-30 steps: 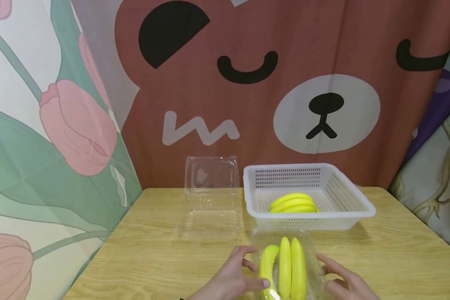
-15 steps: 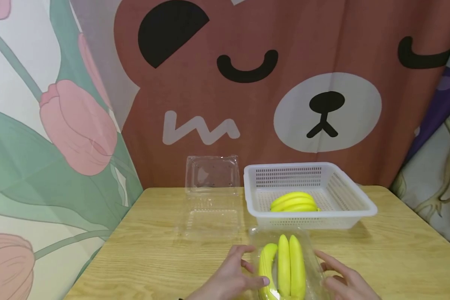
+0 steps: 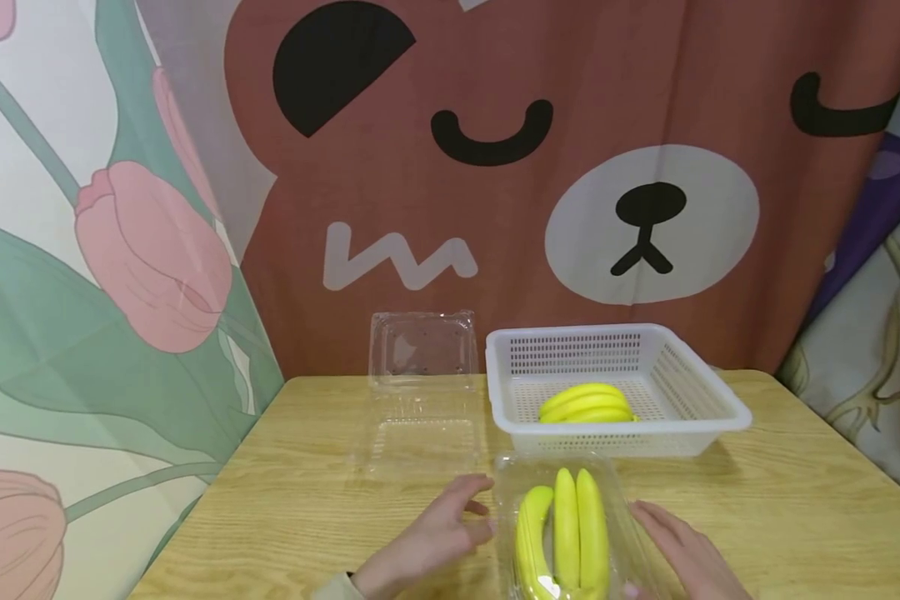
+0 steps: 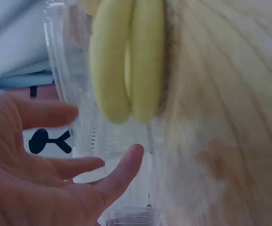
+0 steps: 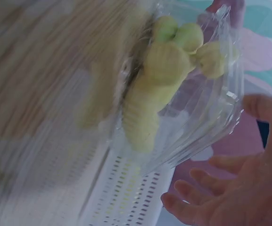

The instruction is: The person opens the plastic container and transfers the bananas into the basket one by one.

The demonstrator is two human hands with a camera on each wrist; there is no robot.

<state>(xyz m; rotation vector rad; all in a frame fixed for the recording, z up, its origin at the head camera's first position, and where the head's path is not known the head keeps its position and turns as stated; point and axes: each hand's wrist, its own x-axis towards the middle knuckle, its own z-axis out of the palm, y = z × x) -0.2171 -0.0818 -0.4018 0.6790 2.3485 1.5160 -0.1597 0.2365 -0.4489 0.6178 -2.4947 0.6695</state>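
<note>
A clear plastic clamshell box [image 3: 621, 517] with yellow bananas [image 3: 567, 533] inside lies on the table near its front edge. My left hand [image 3: 435, 533] is just left of the box, fingers spread and holding nothing; in the left wrist view its fingertips overlap the clear wall. On the other side, my right hand [image 3: 690, 554] lies along the box's right edge with its fingers extended. The right wrist view has this hand [image 5: 234, 174] loosely spread, its thumb tip right at the box's rim. The near end of the box is cut off in the head view.
A white perforated basket [image 3: 618, 429] with a bunch of bananas [image 3: 588, 404] in it stands behind the box. Left of it on the wooden table [image 3: 307, 500] sits another clear clamshell [image 3: 423, 408] with its lid raised. A bear-print curtain [image 3: 510, 250] hangs behind.
My left hand has drawn back leftward from the box, its thumb coming off the top. My right hand's fingers have straightened along the other side. The basket and second clamshell stay put.
</note>
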